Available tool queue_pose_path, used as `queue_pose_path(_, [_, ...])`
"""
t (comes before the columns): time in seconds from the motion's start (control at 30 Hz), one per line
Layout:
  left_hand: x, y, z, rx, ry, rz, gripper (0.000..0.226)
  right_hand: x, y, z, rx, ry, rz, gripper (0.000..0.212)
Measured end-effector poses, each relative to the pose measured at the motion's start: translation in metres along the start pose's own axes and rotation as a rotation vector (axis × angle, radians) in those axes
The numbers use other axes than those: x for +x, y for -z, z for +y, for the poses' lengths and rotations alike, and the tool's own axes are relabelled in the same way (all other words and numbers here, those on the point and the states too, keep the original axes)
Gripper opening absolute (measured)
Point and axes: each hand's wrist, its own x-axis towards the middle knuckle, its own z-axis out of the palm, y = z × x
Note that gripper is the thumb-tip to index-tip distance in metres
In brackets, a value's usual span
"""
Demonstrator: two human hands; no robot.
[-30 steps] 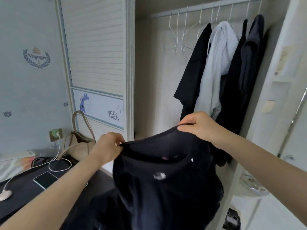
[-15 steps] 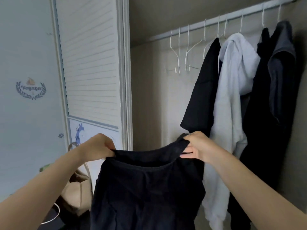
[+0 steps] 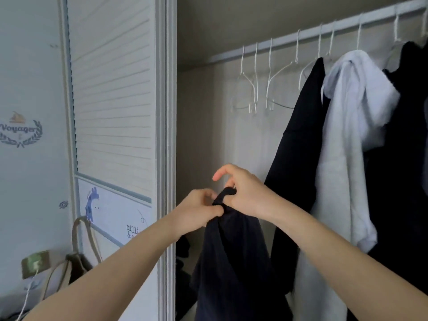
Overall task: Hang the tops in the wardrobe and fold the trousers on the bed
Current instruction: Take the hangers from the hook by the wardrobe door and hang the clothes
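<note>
Both your hands have come together: left hand [image 3: 199, 210] and right hand [image 3: 243, 193] now bunch the dark navy cotton top [image 3: 231, 262] (previously spread wide), ready for an empty white wire hanger [image 3: 251, 89]

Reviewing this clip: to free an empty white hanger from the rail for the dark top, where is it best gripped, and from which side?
Probably the neck of the leftmost empty hanger, just below its hook, approached from the open left side. The hung clothes crowd the right, and both the left hand and right hand hold the bunched dark top.
</note>
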Motion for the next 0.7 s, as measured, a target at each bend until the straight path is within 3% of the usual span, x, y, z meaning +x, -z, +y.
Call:
queue_pose_path(0.03, [0.005,0.001,0.000,-0.032,0.006,-0.001,0.006,0.001,0.003,0.004,-0.062,0.030,0.031,0.041])
queue_pose_path(0.2, [0.034,0.023,0.005,-0.103,-0.060,0.101,0.030,-0.001,0.019,0.032,-0.377,0.022,0.159,0.018])
queue_pose_path(0.33, [0.051,0.034,0.015,0.114,-0.187,0.029,0.025,0.013,0.029,0.023,-0.282,0.067,0.216,0.013])
queue_pose_path(0.47, [0.061,0.047,0.034,-0.091,-0.108,0.029,0.020,0.038,0.050,-0.005,-0.307,0.096,0.111,0.003])
queue_pose_path(0.57, [0.067,0.064,0.038,-0.260,0.062,0.075,0.023,0.064,0.096,-0.018,-0.443,0.132,0.375,0.012])
queue_pose_path(0.7, [0.073,0.080,0.041,-0.143,0.125,0.002,0.021,0.111,0.155,-0.028,-0.768,0.073,0.614,0.022])
